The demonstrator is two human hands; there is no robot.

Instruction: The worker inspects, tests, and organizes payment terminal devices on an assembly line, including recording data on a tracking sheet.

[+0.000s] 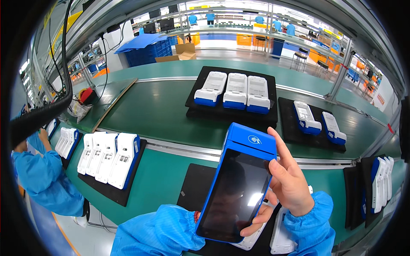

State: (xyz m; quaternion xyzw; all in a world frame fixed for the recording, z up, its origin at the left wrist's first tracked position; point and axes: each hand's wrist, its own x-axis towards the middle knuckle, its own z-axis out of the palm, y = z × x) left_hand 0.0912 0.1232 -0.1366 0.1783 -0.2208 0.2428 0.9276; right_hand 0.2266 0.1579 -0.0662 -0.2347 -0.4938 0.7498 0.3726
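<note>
A blue payment terminal with a dark glossy screen is held up, tilted, over the near part of the bench. My left hand reaches behind it, and its fingers wrap round the lower right edge; most of that hand is hidden by the terminal. At the upper right edge, my right hand grips the terminal between thumb and fingers. A contactless symbol marks the blue top end. Below my hands, white device housings lie partly covered on a black foam mat.
Beyond, one black mat carries three white-and-blue housings; another carries two. Several more housings stand in a row at left, others at right. A co-worker's blue sleeve shows at far left. A black cable hangs upper left.
</note>
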